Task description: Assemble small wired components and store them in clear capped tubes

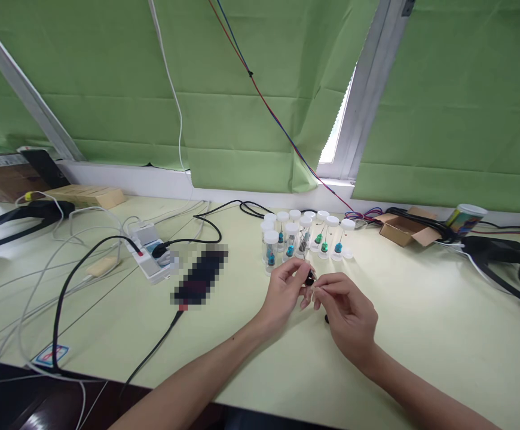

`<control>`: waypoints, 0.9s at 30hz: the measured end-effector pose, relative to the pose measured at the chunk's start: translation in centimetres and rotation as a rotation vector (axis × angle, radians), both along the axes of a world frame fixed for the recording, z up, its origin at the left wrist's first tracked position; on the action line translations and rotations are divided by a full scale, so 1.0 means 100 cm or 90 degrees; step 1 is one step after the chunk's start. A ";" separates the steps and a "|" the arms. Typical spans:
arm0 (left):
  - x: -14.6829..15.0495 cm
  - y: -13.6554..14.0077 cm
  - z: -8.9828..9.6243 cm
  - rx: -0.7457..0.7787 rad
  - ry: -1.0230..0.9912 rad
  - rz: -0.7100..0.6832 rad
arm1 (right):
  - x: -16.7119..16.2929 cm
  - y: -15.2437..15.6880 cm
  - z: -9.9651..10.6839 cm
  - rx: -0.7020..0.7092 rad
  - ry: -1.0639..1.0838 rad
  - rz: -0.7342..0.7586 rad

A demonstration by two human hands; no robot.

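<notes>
Pinched in the fingers of my left hand is a small black piece, in front of the group of tubes. My right hand is closed close beside it, thumb and fingertips together by the black piece; what they hold, if anything, is too small to make out. Under the right hand a second dark object peeks out, mostly hidden. Just beyond both hands stand several clear tubes with white caps, upright and close together. Thin needles with blue or green hubs show inside them.
A phone-like dark item, blurred out, lies left with a cable. Farther left sits a power strip among tangled cords. An open cardboard box, a canister and a black frame stand right. Green blinds hang behind.
</notes>
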State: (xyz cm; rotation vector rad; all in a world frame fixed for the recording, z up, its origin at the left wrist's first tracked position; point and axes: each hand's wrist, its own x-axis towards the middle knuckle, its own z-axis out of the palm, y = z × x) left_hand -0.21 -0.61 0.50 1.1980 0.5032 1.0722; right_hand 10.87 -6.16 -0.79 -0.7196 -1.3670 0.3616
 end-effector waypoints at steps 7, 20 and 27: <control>0.000 0.000 0.002 -0.006 0.005 -0.003 | 0.000 0.000 0.002 0.015 -0.010 -0.002; -0.002 0.000 0.003 0.028 0.041 0.009 | 0.001 -0.001 0.001 -0.003 0.001 0.024; -0.003 0.003 -0.001 0.081 0.083 0.051 | 0.000 -0.001 0.006 -0.047 0.050 0.008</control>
